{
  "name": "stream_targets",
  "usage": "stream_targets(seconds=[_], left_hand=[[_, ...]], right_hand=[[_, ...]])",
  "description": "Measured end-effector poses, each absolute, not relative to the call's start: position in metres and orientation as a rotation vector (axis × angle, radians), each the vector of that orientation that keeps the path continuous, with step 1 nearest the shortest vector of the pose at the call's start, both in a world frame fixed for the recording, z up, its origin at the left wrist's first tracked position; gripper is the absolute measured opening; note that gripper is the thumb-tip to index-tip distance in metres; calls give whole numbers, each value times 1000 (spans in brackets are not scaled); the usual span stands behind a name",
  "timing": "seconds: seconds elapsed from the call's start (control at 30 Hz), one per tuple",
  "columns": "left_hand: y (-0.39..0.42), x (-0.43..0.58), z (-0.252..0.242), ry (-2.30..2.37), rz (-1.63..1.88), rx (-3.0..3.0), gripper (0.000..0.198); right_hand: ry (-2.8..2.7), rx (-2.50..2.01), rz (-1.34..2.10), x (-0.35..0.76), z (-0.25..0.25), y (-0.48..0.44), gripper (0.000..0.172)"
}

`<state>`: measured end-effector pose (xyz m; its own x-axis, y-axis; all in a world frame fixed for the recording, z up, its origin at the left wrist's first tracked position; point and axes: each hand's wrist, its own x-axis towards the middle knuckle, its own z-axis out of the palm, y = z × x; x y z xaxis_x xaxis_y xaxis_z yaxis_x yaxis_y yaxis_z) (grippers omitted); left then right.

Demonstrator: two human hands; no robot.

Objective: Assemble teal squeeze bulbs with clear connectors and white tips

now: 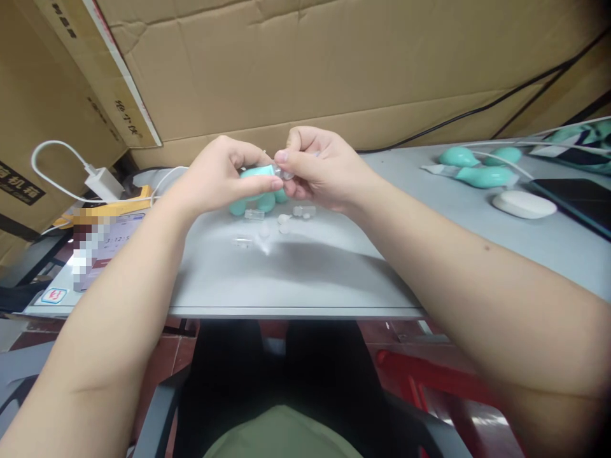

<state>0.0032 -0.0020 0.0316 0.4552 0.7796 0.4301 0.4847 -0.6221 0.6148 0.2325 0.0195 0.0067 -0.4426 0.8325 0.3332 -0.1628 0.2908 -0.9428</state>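
My left hand (218,175) is closed around a turquoise squeeze bulb (258,171), its narrow end pointing right. Pinched between the thumb and fingers of my right hand (319,164) is a small clear plastic piece (285,173), which meets the bulb's end; the fingers hide much of it. More turquoise bulbs (265,203) lie behind and below my left hand. On the table in front are short clear tubes (254,215), a clear piece (304,211) at the right, small whitish round caps (284,227) and a clear pointed tip (264,246).
The grey table (296,286) backs onto large cardboard (334,70). To the right lie several turquoise bulbs (487,176), a white oval case (524,204) and a dark tablet-like slab (573,200). Left are a phone (112,245) and a white charger (105,184) on a yellow power strip (143,194).
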Motion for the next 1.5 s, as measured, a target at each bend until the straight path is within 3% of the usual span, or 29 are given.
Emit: stream_targets(seconds=[0.17, 0.43, 0.63, 1.03, 1.33, 1.5], left_hand=[[3, -13, 36, 1035, 809, 2247, 40], [8, -24, 38, 1219, 653, 2441, 40], [9, -21, 36, 1346, 463, 2457, 24], [4, -48, 61, 1689, 255, 2410, 21], [35, -69, 42, 1677, 347, 2425, 42], [23, -60, 43, 1659, 536, 2468, 48]], right_hand=[[-1418, -423, 1324, 248, 18, 34, 81], [-1736, -702, 1038, 256, 3, 49, 68], [-1858, -772, 964, 252, 2, 38, 66], [-1923, -741, 948, 250, -1, 35, 51], [-1963, -764, 844, 249, -3, 38, 32], [-1975, -783, 777, 247, -6, 39, 34]])
